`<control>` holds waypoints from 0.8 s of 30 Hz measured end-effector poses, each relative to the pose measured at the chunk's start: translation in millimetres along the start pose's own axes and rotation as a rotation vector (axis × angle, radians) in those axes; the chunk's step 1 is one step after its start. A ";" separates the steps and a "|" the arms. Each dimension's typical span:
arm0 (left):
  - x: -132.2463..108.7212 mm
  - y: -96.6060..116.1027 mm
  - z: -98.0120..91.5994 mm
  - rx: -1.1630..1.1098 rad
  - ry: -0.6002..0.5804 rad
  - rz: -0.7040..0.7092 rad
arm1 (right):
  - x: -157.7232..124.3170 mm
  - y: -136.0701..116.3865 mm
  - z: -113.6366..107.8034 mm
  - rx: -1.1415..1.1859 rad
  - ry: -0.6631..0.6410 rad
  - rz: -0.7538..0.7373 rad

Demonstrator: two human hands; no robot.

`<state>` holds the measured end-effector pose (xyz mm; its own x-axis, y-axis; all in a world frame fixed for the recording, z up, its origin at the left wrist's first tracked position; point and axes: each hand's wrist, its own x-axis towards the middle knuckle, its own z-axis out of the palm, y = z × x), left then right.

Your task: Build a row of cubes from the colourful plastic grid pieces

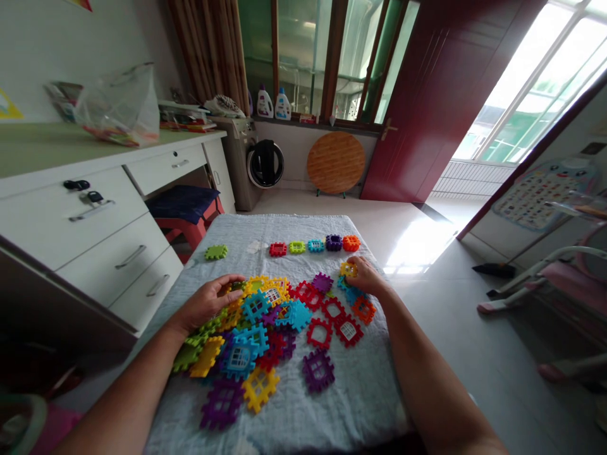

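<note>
A heap of colourful interlocking plastic tiles (265, 328) lies on a pale blue cloth (365, 392) over a low table. My left hand (206, 303) rests curled on the heap's left side, its fingers touching yellow and green tiles. At the heap's far right edge, my right hand (367, 278) pinches a small yellow tile (348, 269). Farther back stands a row of tiles (315, 245): red, green, blue, purple, orange. A lone green tile (216, 252) lies at the back left.
White drawers and a desk (95, 215) stand to the left, with a stool (183, 212) under the desk. A washing machine (253, 164) and a round wooden board (336, 162) line the far wall. Tiled floor opens to the right.
</note>
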<state>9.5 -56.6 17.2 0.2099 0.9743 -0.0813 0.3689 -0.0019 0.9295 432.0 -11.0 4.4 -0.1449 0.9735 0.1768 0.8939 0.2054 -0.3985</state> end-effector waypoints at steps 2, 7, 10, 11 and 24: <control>-0.8 1.3 0.3 0.010 -0.007 -0.002 | 0.1 -0.1 1.7 0.012 0.016 0.002; -2.2 2.5 -1.0 0.014 -0.033 0.017 | -1.3 -10.6 1.9 0.113 0.030 -0.036; -2.0 1.7 -1.5 -0.016 -0.045 0.021 | -2.5 -20.9 1.9 0.198 -0.003 -0.087; -1.9 1.4 -1.4 -0.028 -0.041 0.024 | -2.9 -24.5 2.2 0.207 -0.016 -0.106; -4.7 5.4 -1.0 -0.203 0.047 0.032 | -9.1 -50.7 5.7 0.003 -0.090 -0.201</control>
<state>9.6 -61.0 23.0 0.1742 0.9840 -0.0379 0.1716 0.0076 0.9851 385.5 -29.7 17.8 -0.3573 0.9180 0.1722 0.8419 0.3964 -0.3661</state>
